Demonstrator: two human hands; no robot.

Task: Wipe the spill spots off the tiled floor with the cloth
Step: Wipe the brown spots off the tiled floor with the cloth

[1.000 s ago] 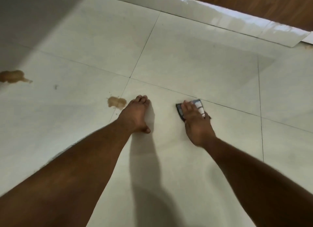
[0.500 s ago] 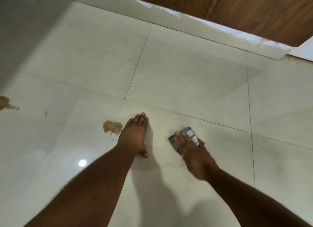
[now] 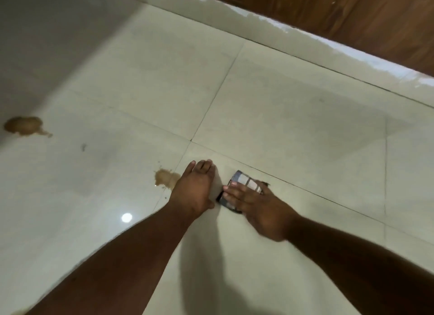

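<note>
— Where, then, is the cloth?

— Folded small and checked in grey and pale squares, the cloth lies on the tiled floor near the middle of the scene, pinned under the right hand. That hand lies flat with its fingers stretched across the fabric, pressing rather than clutching.

— And the other hand?

— Just left of the cloth, the left hand is planted palm-down on the tile, fingers spread flat and pointing away from the person (it holds nothing). Its thumb side sits close beside the cloth's near left edge.

— What of the spills?

— Two brown spill spots show. The near spot lies just left of the left hand, partly hidden by it, with small flecks at its far edge. The far spot sits well apart at the left edge of the scene, trailing a thin tail to the right. A small dark mark lies between them.

— Anything further back?

— A pale skirting runs below a wooden panel along the far side.
</note>
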